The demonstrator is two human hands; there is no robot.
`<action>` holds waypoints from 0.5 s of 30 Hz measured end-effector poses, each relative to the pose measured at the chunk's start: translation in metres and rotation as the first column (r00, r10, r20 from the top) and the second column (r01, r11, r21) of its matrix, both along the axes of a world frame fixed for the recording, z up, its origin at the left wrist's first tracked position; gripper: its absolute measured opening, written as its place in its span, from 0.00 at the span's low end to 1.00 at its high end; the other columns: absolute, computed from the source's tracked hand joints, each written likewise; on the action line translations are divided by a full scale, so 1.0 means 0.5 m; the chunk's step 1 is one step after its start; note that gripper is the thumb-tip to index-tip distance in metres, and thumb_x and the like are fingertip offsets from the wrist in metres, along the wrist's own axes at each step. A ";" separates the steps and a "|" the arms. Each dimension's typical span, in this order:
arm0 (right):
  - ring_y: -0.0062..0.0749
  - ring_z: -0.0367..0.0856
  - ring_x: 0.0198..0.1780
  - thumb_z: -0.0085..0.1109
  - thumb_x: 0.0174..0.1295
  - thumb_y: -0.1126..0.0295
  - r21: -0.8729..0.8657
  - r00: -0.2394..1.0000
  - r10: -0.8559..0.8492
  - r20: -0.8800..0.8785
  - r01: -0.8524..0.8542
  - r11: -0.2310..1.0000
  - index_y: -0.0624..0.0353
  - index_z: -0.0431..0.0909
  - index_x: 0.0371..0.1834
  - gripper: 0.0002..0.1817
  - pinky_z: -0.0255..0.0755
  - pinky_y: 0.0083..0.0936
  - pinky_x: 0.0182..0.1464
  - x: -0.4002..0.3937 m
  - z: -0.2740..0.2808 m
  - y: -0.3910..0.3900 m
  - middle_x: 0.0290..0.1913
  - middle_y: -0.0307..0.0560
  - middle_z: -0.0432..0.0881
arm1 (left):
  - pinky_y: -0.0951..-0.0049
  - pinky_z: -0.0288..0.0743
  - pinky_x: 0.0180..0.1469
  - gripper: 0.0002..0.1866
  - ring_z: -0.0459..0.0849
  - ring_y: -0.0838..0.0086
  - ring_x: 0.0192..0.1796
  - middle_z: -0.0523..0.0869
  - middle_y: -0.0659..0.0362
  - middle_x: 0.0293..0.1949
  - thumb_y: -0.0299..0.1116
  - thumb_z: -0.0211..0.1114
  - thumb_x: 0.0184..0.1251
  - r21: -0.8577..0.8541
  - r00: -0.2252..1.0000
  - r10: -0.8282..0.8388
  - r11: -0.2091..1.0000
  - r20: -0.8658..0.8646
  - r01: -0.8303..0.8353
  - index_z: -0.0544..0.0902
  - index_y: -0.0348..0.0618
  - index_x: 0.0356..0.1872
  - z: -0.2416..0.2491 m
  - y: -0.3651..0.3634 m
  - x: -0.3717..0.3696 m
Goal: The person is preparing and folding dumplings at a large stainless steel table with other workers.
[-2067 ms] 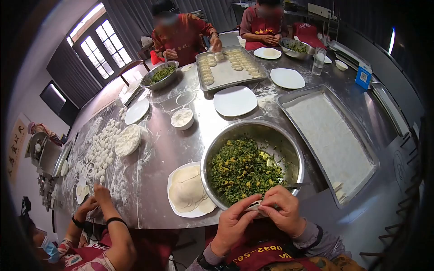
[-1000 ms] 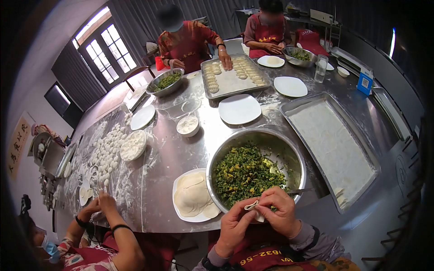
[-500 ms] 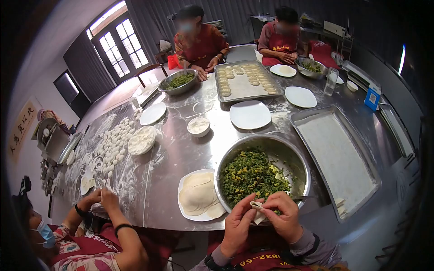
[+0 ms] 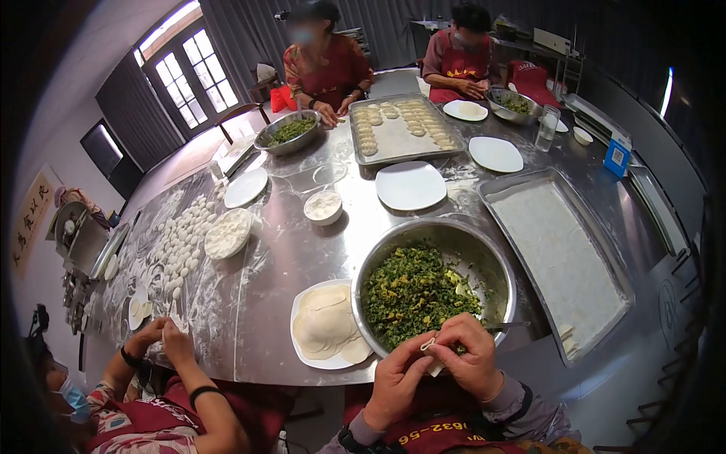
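Both my hands meet at the near rim of a big steel bowl [image 4: 495,261] of chopped green and yellow filling [image 4: 412,295]. My left hand [image 4: 397,382] pinches one side of a small folded piece of dough [image 4: 432,357], and my right hand [image 4: 470,357] pinches its other side and top. The fingers cover much of the dough. Left of the bowl, round flat wrappers [image 4: 325,321] are stacked on a white plate [image 4: 304,356]. A utensil handle [image 4: 508,325] sticks out over the bowl's right rim.
On the right lies a paper-lined tray [image 4: 563,257] with a few dough pieces at its near end. Farther off are a tray of dumplings [image 4: 404,125], white plates [image 4: 411,185] and flour bowls [image 4: 323,207]. Three co-workers sit around the table; one works near dough balls [image 4: 185,234].
The view has shifted slightly. My hands still pinch the dough; its upper edge now looks more closed, and my right fingers sit higher over it.
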State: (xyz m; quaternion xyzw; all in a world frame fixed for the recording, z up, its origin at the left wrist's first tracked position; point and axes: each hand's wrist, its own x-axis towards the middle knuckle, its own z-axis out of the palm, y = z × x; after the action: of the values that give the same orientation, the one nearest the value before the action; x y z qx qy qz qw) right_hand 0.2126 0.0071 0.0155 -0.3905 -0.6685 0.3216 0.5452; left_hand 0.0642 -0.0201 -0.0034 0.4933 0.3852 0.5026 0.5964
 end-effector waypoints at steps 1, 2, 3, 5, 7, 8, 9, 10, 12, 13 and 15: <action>0.21 0.73 0.29 0.66 0.50 0.81 -0.050 0.998 0.000 -0.064 -0.004 0.999 0.61 0.78 0.33 0.09 0.68 0.18 0.28 -0.002 -0.010 -0.002 0.35 0.43 0.74 | 0.83 0.73 0.46 0.20 0.78 0.81 0.47 0.80 0.57 0.49 0.21 0.54 0.66 0.016 1.000 0.009 1.000 0.014 -0.009 0.72 0.37 0.60 0.003 0.000 0.003; 0.20 0.73 0.28 0.66 0.50 0.81 -0.101 0.992 -0.002 -0.128 -0.011 0.995 0.61 0.78 0.33 0.09 0.68 0.17 0.27 -0.003 -0.015 -0.003 0.36 0.43 0.74 | 0.82 0.73 0.47 0.20 0.78 0.81 0.47 0.80 0.57 0.49 0.21 0.54 0.66 0.031 0.999 0.017 0.999 0.027 -0.018 0.71 0.37 0.61 0.004 -0.001 0.004; 0.20 0.73 0.29 0.66 0.50 0.81 -0.088 0.997 0.001 -0.081 -0.008 0.996 0.61 0.78 0.33 0.09 0.68 0.17 0.28 -0.003 -0.009 -0.002 0.36 0.43 0.74 | 0.81 0.72 0.49 0.21 0.78 0.80 0.48 0.80 0.56 0.50 0.21 0.53 0.67 0.027 0.999 0.019 0.999 0.032 -0.020 0.70 0.36 0.61 0.004 -0.001 0.004; 0.20 0.74 0.30 0.66 0.50 0.81 -0.063 1.000 0.005 0.016 -0.004 0.998 0.61 0.78 0.34 0.09 0.69 0.18 0.28 -0.001 0.009 -0.002 0.37 0.42 0.74 | 0.80 0.71 0.52 0.22 0.78 0.78 0.51 0.78 0.55 0.53 0.20 0.52 0.67 0.017 0.999 0.022 1.000 0.044 -0.023 0.68 0.35 0.63 0.003 -0.002 0.005; 0.21 0.75 0.31 0.66 0.49 0.81 -0.023 1.000 0.002 0.019 -0.002 1.000 0.61 0.79 0.34 0.09 0.70 0.17 0.30 -0.004 0.007 -0.001 0.37 0.43 0.75 | 0.78 0.70 0.56 0.23 0.77 0.75 0.54 0.77 0.52 0.56 0.21 0.51 0.68 0.054 0.998 0.050 0.997 0.042 -0.052 0.66 0.34 0.64 0.002 -0.001 0.009; 0.21 0.75 0.32 0.66 0.49 0.81 -0.002 1.000 0.001 0.019 -0.001 1.000 0.61 0.79 0.34 0.09 0.70 0.17 0.31 -0.005 0.006 -0.001 0.36 0.44 0.76 | 0.77 0.69 0.57 0.23 0.76 0.74 0.56 0.76 0.51 0.58 0.21 0.51 0.68 0.073 0.997 0.063 0.995 0.041 -0.066 0.65 0.34 0.65 0.001 0.000 0.011; 0.21 0.76 0.32 0.66 0.49 0.81 0.003 1.000 -0.008 0.016 0.008 1.000 0.61 0.79 0.34 0.09 0.70 0.17 0.31 -0.006 0.005 -0.001 0.36 0.44 0.76 | 0.77 0.68 0.58 0.23 0.76 0.74 0.57 0.75 0.51 0.58 0.21 0.51 0.68 0.079 0.994 0.072 0.994 0.082 -0.078 0.65 0.33 0.65 0.004 0.000 0.014; 0.22 0.76 0.31 0.66 0.49 0.81 0.009 1.000 -0.018 0.011 0.018 1.000 0.61 0.79 0.33 0.09 0.70 0.16 0.31 -0.006 0.004 -0.001 0.36 0.44 0.76 | 0.76 0.68 0.59 0.23 0.75 0.73 0.57 0.75 0.50 0.59 0.22 0.51 0.68 0.084 0.989 0.079 0.992 0.123 -0.090 0.64 0.33 0.65 0.010 -0.002 0.018; 0.24 0.77 0.32 0.66 0.49 0.81 0.022 1.000 -0.020 0.004 0.020 1.000 0.61 0.79 0.33 0.09 0.71 0.18 0.31 -0.008 0.004 0.002 0.37 0.44 0.75 | 0.76 0.68 0.59 0.24 0.75 0.73 0.58 0.74 0.49 0.59 0.22 0.52 0.68 0.095 0.988 0.077 0.991 0.131 -0.089 0.64 0.33 0.65 0.011 -0.001 0.017; 0.26 0.77 0.32 0.66 0.49 0.81 0.026 1.000 -0.011 0.004 0.011 1.000 0.61 0.79 0.34 0.09 0.72 0.19 0.31 -0.009 0.004 0.004 0.37 0.45 0.75 | 0.76 0.68 0.58 0.24 0.75 0.73 0.57 0.74 0.49 0.59 0.23 0.52 0.68 0.098 0.993 0.070 0.992 0.100 -0.079 0.64 0.33 0.65 0.005 -0.004 0.015; 0.28 0.78 0.33 0.66 0.49 0.81 0.024 1.000 0.000 0.009 0.000 1.000 0.61 0.79 0.33 0.09 0.73 0.20 0.31 -0.009 0.007 0.003 0.36 0.45 0.75 | 0.76 0.69 0.57 0.23 0.76 0.73 0.57 0.75 0.50 0.59 0.23 0.52 0.68 0.123 0.998 0.057 0.991 0.013 -0.058 0.65 0.33 0.65 0.002 -0.005 0.012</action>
State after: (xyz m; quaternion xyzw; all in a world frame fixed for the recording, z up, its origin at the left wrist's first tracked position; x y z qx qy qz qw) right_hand 0.2081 0.0089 0.0189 -0.3855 -0.6745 0.3119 0.5469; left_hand 0.0700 -0.0224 -0.0024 0.5155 0.3646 0.5448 0.5518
